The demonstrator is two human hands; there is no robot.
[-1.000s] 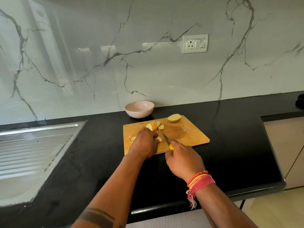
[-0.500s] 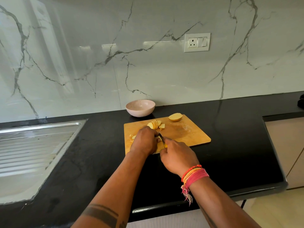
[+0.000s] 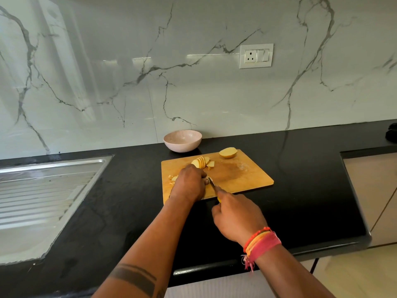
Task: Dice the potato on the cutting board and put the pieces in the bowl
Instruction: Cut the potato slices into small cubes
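Head view: one board (image 3: pixel 242 175) holds one potato half (image 3: pixel 228 152), a fan of slices (image 3: pixel 202 162) and scraps. One bowl (image 3: pixel 182 140) sits behind. Left hand (image 3: pixel 189 183) pins a piece; right hand (image 3: pixel 238 216) grips the knife (image 3: pixel 212 184). Firm, wet flesh likely slips; hold it flat-side down.

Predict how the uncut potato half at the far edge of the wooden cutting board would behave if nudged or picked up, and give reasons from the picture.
The pale yellow potato half seems to lie with a domed side down on the wooden cutting board, so a nudge would probably rock it. It looks solid, likely stiff and fairly heavy for its size. Its cut face may be moist, so possibly slippery.
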